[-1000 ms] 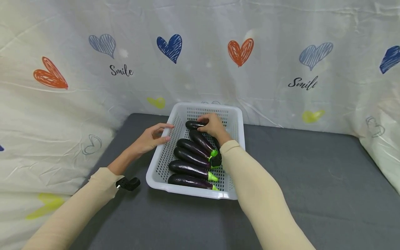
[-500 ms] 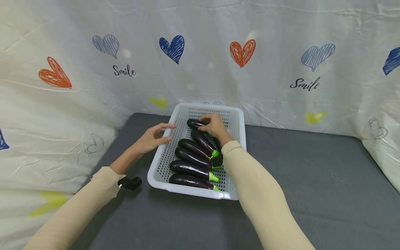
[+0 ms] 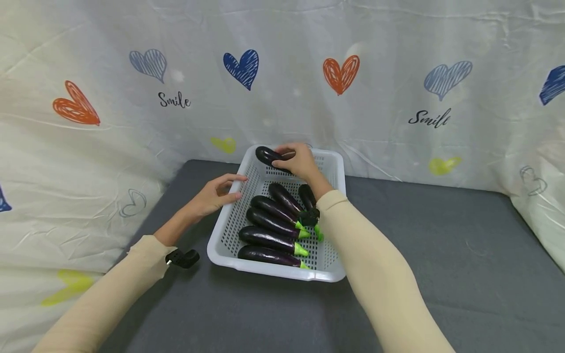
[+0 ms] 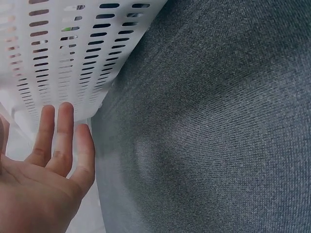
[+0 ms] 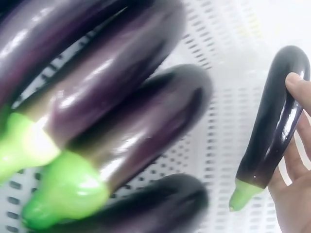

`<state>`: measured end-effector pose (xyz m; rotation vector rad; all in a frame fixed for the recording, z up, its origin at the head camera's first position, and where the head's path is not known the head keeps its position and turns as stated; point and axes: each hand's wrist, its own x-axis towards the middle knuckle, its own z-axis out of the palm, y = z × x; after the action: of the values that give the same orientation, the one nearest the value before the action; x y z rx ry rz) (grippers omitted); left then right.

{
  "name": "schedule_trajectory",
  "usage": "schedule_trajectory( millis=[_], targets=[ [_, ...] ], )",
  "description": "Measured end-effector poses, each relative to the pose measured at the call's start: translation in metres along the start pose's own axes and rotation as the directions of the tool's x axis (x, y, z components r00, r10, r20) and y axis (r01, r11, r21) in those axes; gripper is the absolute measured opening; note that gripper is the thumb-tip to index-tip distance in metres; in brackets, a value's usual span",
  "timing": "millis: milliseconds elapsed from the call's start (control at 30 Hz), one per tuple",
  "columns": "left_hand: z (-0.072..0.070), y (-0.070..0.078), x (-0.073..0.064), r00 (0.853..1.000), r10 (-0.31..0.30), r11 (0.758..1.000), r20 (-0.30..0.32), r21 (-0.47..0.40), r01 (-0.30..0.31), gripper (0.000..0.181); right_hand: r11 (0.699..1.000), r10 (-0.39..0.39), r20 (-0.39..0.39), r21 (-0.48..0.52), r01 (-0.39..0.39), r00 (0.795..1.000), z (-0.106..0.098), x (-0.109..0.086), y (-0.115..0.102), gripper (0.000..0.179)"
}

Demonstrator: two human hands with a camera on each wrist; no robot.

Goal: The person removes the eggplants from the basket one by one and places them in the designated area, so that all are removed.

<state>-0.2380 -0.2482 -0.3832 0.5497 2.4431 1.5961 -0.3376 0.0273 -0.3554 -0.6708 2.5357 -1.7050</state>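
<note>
My right hand pinches a dark purple eggplant between thumb and fingers, over the far end of the white perforated basket. In the right wrist view, the held eggplant tilts with its green stem end downward. Several other eggplants lie in the basket, most side by side with green stems to the right. One eggplant lies at the right, partly behind my sleeve and wrist camera. At the basket's left rim, my left hand rests with fingers extended; in the left wrist view they lie along the outer wall.
The basket stands on a dark grey cloth-covered table. Behind and to the left hangs a pale curtain printed with hearts and "Smile". A black wrist camera sits on my left wrist.
My right hand has lifted the far eggplant up and away toward the basket's back rim. The eggplant at the right now shows more. My left hand stays at the rim.
</note>
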Motion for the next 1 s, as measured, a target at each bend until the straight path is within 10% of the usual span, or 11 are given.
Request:
schedule_trajectory(
  millis=[1000],
  targets=[
    [0.000,-0.003,0.001,1.000,0.020,1.000,0.010,-0.008,-0.020,0.048,0.947,-0.134,0.033,0.299,0.119,0.990,-0.048,-0.022,-0.043,0.034]
  ],
)
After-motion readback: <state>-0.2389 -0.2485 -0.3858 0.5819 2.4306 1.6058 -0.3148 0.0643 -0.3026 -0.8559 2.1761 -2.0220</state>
